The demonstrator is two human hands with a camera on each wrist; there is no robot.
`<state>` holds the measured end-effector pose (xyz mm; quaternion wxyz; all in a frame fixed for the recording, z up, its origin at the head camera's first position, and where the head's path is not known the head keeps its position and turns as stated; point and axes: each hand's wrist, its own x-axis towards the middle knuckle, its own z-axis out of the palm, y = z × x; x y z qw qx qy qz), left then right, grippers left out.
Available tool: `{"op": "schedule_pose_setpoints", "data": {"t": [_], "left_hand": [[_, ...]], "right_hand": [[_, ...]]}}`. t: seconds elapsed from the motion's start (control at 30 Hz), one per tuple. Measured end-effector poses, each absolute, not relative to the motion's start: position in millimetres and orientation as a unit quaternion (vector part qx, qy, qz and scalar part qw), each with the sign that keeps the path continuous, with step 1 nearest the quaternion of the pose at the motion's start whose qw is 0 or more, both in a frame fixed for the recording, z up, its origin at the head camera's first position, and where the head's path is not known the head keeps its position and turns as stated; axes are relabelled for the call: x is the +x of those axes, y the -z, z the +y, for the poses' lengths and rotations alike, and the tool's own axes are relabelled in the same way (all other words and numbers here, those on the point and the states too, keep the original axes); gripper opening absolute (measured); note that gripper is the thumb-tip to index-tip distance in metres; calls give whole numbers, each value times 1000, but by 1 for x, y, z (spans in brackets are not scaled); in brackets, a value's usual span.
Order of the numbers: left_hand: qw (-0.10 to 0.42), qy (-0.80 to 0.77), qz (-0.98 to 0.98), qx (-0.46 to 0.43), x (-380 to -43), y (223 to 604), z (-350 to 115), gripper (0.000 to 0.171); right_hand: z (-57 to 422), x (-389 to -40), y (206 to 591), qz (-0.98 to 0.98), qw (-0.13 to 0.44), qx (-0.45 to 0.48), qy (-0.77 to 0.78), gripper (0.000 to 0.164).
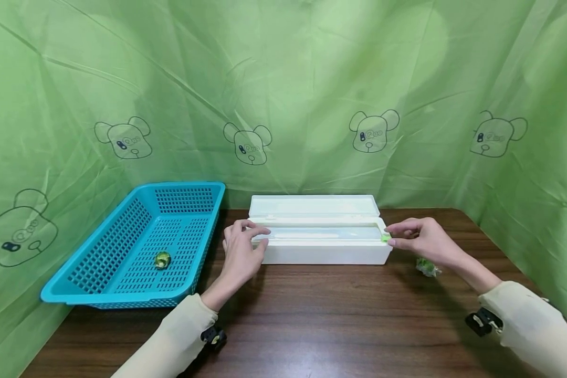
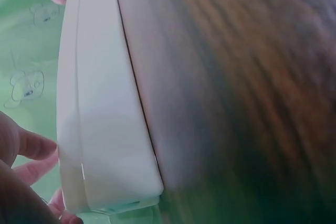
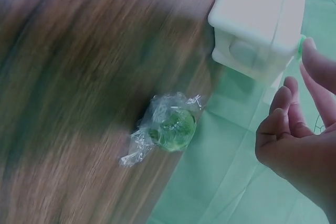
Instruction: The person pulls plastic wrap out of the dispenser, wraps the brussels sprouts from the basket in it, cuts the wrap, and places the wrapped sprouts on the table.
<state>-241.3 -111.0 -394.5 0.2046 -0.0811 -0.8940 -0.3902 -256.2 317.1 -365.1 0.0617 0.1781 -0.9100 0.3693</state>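
In the head view, a white cling film dispenser (image 1: 321,253) stands on the table with its lid (image 1: 314,206) raised at the back. Clear film (image 1: 321,233) stretches along its open top. My left hand (image 1: 242,251) is at the dispenser's left end, index finger and thumb apart over the edge; the left wrist view shows fingertips touching the box. At the right end, my right hand (image 1: 427,240) pinches a small green slide cutter (image 1: 386,238) between thumb and finger. Below that hand lies a green vegetable wrapped in clear film (image 3: 176,129), partly hidden in the head view.
A blue plastic basket (image 1: 208,231) stands on the left with one small round green vegetable (image 1: 162,260) in it. The brown wooden table (image 1: 340,315) extends in front of the dispenser. A green curtain (image 1: 302,94) hangs behind and at both sides.
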Motion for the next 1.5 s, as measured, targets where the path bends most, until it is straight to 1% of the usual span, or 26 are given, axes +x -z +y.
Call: {"op": "schedule_pose_setpoints", "data": {"t": [0.13, 0.23, 0.43, 0.63, 0.7, 0.87, 1.0, 1.17, 1.37, 1.5], "left_hand": [[196, 400, -892, -75, -244, 395, -111, 11], [190, 402, -893, -70, -246, 396, -110, 9], [183, 399, -897, -47, -249, 394, -107, 7], [181, 390, -903, -26, -254, 390, -103, 9], [183, 389, -903, -24, -255, 389, -102, 10], [185, 391, -901, -27, -257, 386, -101, 11], [187, 395, -899, -29, -259, 384, -102, 10], [187, 404, -895, -33, -261, 385, -103, 11], [169, 407, -896, -47, -261, 386, -106, 22], [162, 402, -900, -41, -262, 384, -107, 17]], "right_hand": [[314, -257, 364, -906, 66, 180, -378, 20], [313, -256, 364, -904, 69, 184, -380, 14], [314, -257, 364, -906, 71, 188, -372, 15], [302, -255, 364, -919, 89, 187, -336, 23], [295, -256, 363, -922, 97, 200, -316, 21], [284, -259, 362, -928, 105, 214, -288, 9], [281, -263, 360, -928, 101, 203, -294, 4], [276, -268, 358, -926, 95, 204, -304, 4], [273, -274, 358, -925, 69, 203, -313, 6], [274, -277, 357, -922, 68, 195, -328, 9]]}}
